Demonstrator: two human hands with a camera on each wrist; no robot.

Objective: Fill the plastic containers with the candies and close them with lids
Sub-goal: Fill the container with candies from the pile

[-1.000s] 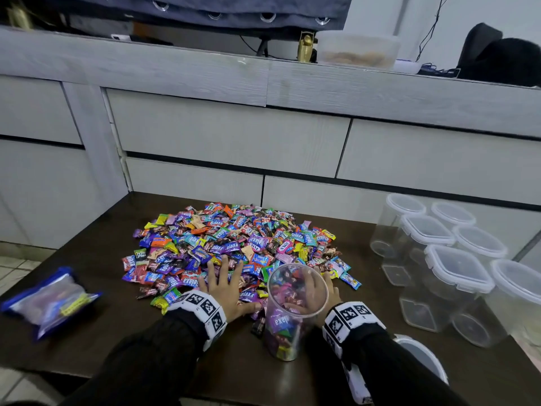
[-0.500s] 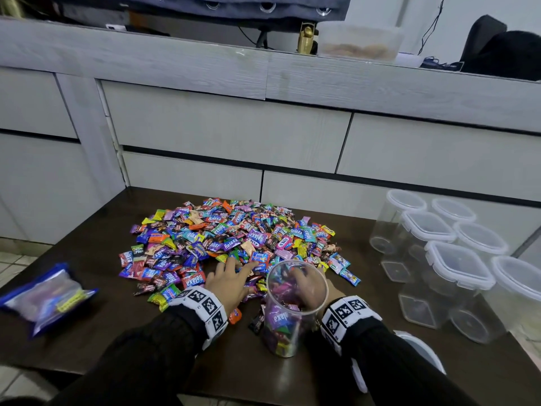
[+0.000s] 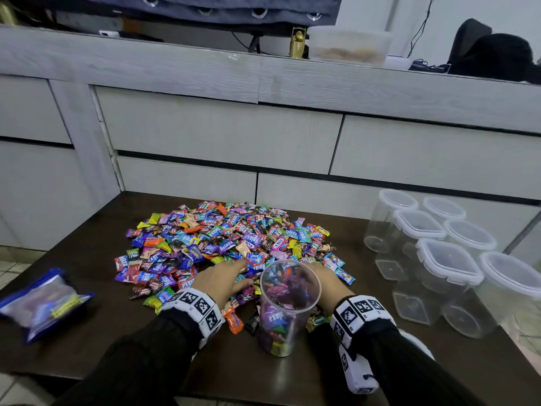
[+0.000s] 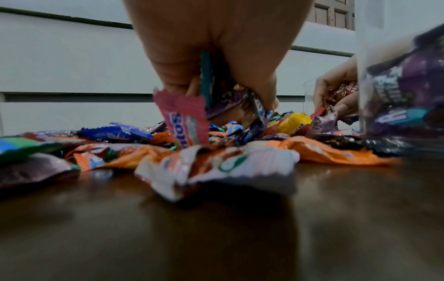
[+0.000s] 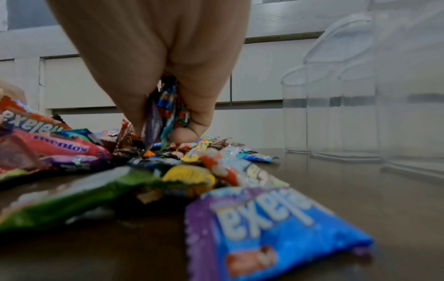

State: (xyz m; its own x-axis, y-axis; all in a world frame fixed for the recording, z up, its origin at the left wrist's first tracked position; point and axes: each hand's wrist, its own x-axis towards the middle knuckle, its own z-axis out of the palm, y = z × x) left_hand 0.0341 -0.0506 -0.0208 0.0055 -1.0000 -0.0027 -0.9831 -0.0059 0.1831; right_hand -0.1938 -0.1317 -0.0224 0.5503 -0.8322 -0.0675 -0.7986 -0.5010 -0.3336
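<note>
Head view: one open round container, upright and partly filled, stands on the table between both hands at the near edge of the candy pile; seven lidded empty containers stand well right. Left wrist view: left hand fingers curl around several candies. Right wrist view: right hand likewise pinches a bunch, the container lying to its left.

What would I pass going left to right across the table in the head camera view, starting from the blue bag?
Blue bag → left hand gripping candies → open container partly filled with candies → right hand gripping candies → cluster of lidded empty containers.
</note>
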